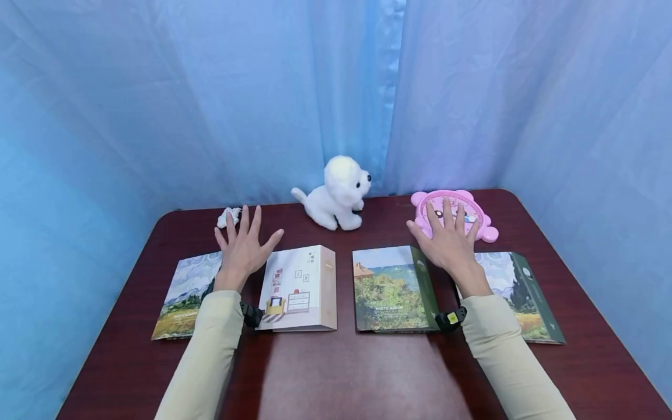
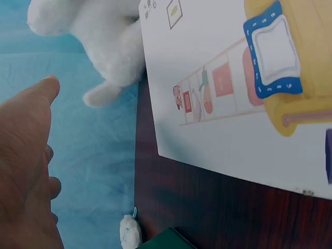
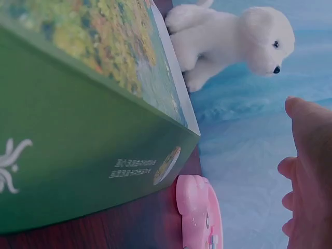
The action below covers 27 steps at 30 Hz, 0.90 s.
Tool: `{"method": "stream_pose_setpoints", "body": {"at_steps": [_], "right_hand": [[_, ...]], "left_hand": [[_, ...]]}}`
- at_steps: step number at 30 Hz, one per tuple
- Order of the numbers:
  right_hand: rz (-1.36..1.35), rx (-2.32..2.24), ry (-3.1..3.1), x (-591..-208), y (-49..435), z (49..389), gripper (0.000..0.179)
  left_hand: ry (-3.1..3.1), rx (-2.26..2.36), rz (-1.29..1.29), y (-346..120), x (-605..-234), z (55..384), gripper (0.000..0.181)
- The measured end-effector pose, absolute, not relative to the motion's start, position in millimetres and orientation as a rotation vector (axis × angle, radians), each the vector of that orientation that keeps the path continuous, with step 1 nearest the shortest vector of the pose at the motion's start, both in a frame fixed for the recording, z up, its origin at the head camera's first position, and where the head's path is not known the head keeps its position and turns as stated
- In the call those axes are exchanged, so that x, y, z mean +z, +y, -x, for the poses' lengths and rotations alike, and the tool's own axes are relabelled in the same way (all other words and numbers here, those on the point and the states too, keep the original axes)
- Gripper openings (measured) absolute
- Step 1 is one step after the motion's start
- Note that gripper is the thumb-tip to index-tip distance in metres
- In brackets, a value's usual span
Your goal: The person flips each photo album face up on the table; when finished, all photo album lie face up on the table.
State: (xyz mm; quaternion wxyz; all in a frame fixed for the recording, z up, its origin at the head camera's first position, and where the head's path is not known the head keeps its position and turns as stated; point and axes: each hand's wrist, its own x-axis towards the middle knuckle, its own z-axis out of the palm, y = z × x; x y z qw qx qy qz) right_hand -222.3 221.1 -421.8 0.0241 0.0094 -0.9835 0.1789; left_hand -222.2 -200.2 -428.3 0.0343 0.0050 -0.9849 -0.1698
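Observation:
My left hand is spread with straight fingers over the gap between two photo albums, holding nothing. Under its wrist lies an album with a landscape cover; to its right is a white album with a drawn armchair. My right hand is likewise spread and holds nothing, its fingers overlapping a pink animal-shaped clock in the head view. Beside it are a green-spined photo album and another landscape album, partly hidden by the forearm. In both wrist views the hands hover above the albums' height.
A white plush dog sits at the table's back middle, facing right. A small white item lies at the back left. Blue curtains hang right behind the dark wooden table.

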Motion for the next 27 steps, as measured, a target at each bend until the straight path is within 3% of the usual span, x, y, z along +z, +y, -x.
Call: {"method": "stream_pose_setpoints", "body": {"at_steps": [12,27], "right_hand": [[-0.128,0.71,-2.85,-405,209,226,0.082],[-0.55,1.081,-2.335,-368,121,245,0.069]], "left_hand": [[-2.98,-0.65,0.053,-212,-411,221,0.087],[-2.816,-0.928,0.068,-271,-366,203,0.077]]}}
